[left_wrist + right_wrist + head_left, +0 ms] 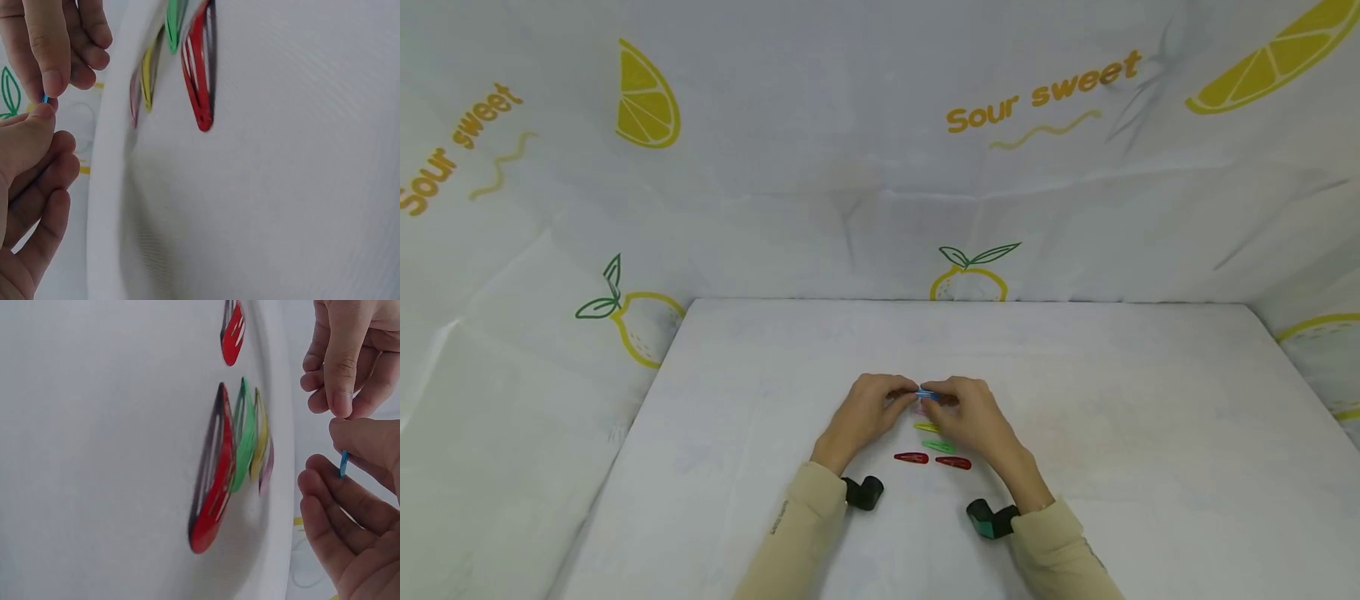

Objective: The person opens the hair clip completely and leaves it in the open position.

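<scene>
One blue clip (928,394), just below the head frame's centre, is pinched by left hand (867,410) and right hand (976,417); beneath lie two red clips (912,457), one green clip (938,447), one yellow clip (926,427), one pink clip (267,470).

Creased white cloth (775,225) hangs behind and on both sides of a white table (1150,400). Printed on the cloth are yellow lemon slices (648,100), outlined lemons (968,285) with green leaves (995,253), and orange lettering (1045,92), "Sour sweet". The light is soft.
</scene>
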`<control>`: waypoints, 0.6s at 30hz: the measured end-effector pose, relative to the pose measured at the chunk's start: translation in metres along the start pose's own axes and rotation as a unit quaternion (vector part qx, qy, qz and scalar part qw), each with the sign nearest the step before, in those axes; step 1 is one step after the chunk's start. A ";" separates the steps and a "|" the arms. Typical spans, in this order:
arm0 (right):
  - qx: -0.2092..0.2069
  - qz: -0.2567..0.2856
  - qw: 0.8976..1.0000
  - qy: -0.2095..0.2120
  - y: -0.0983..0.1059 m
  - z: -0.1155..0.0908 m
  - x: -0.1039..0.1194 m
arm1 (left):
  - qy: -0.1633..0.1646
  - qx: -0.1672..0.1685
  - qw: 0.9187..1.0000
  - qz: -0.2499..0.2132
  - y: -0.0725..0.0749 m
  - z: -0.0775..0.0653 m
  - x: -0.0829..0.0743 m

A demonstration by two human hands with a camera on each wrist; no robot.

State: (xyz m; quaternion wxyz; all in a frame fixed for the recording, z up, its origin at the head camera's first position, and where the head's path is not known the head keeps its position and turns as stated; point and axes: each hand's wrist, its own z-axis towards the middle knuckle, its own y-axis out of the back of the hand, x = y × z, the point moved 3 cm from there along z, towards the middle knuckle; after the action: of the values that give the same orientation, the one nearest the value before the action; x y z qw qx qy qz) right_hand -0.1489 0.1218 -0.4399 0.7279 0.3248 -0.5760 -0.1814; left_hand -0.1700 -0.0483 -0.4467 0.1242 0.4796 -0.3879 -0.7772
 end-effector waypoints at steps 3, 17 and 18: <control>-0.007 0.018 1.000 0.010 0.002 -0.004 0.001 | -0.010 -0.005 1.000 0.001 0.002 -0.003 -0.005; -0.039 0.057 0.997 0.032 0.011 -0.024 0.009 | -0.068 -0.038 0.997 -0.015 0.005 -0.014 -0.022; -0.040 0.059 0.997 0.034 0.012 -0.025 0.009 | -0.068 -0.038 0.997 -0.018 0.005 -0.015 -0.024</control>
State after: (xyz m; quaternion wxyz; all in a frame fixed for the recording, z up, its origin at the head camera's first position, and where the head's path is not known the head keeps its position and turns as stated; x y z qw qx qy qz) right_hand -0.1233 0.1310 -0.4282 0.7693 0.2665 -0.5611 -0.1496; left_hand -0.1465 -0.0454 -0.4312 0.1017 0.4270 -0.3567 -0.8246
